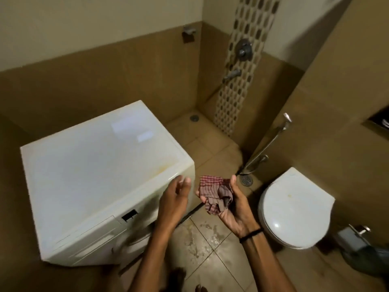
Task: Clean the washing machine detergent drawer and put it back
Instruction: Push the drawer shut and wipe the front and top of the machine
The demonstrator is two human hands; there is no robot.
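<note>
A white front-loading washing machine (101,171) stands on the left, seen from above. Its detergent drawer panel (84,234) sits closed in the front top edge, beside a small dark display (129,215). My right hand (235,209) is palm up and holds a crumpled red-and-white checked cloth (214,194). My left hand (174,199) hovers just left of the cloth, in front of the machine's right front corner, fingers loosely curled and holding nothing.
A white toilet (294,209) with its lid down stands at the right, a spray hose (267,144) on the wall behind it. Shower taps (243,49) and two floor drains (246,180) lie beyond. The tiled floor (202,234) below my hands is wet.
</note>
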